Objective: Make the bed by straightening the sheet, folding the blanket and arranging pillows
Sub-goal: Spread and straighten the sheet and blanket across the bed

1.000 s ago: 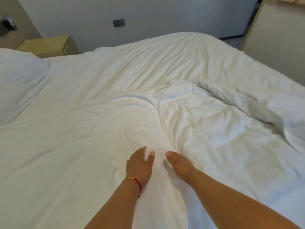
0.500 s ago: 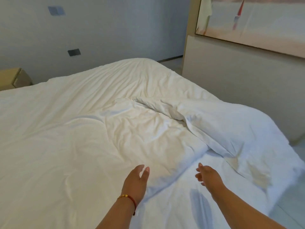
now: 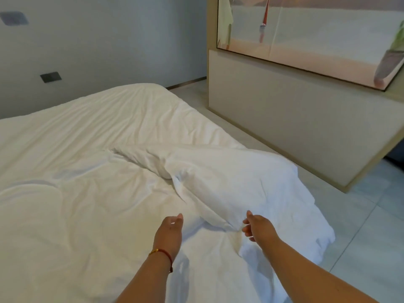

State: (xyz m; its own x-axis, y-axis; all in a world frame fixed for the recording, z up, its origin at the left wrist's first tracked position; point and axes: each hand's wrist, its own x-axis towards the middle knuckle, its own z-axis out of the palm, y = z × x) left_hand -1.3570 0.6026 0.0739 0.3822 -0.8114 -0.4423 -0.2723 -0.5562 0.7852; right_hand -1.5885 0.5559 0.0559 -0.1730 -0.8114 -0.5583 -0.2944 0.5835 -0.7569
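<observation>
A white blanket (image 3: 91,162) covers the bed, creased, with a folded-over flap (image 3: 229,184) bunched at the right corner and hanging toward the floor. My left hand (image 3: 169,231), with a red cord bracelet at the wrist, hovers just above the blanket, fingers loosely apart and holding nothing. My right hand (image 3: 256,226) is at the lower edge of the flap, fingers curled and spread, touching the cloth without a clear grip. No pillow is in view.
A low beige panel wall (image 3: 295,127) with a framed picture (image 3: 306,29) above it stands right of the bed. A strip of grey tiled floor (image 3: 360,226) runs between them. The grey wall behind carries two dark switch plates (image 3: 50,77).
My view has swung right, from the bed's middle to its right corner. Both hands lifted off the blanket and spread apart; the right hand reached the flap's edge.
</observation>
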